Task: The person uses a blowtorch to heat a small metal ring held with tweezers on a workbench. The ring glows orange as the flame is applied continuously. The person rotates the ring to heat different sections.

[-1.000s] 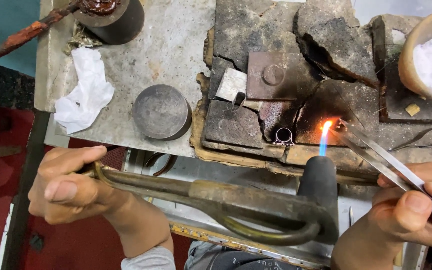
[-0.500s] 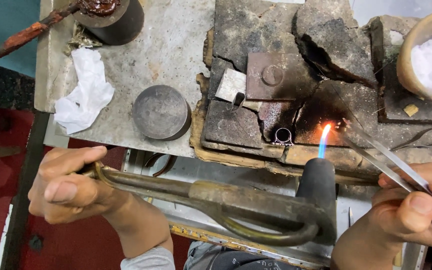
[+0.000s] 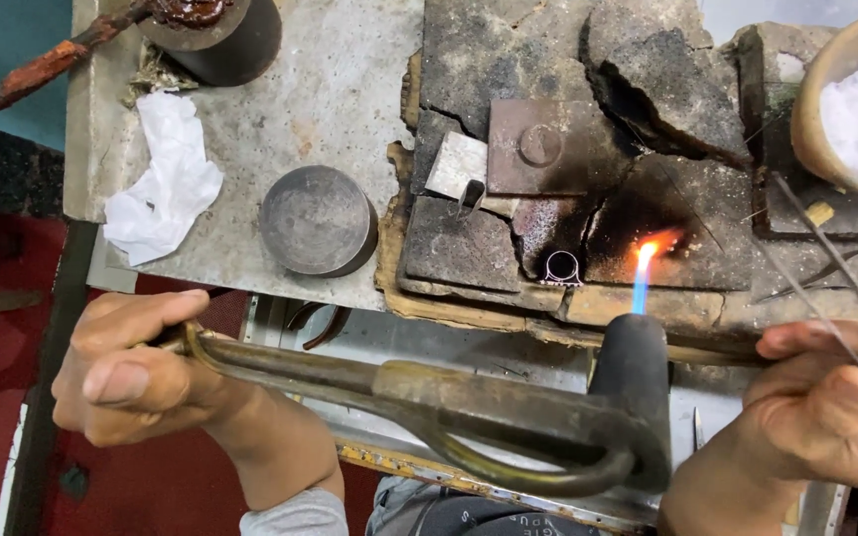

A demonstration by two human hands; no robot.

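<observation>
Long brass blowtorch is clenched by the left hand; thin steel tweezers are pinched by the right hand. Small metal ring lies at 11 o'clock from the flame, on the charred cracked block. Risk: flame drift could overheat the ring.

A metalworking workshop: a lit brass torch plays over scorched, cracked soldering blocks on a stained bench.

The bench carries one round metal tin, one crumpled white tissue, one small ring, one square metal plate and one bowl of white powder; one lit torch.
</observation>
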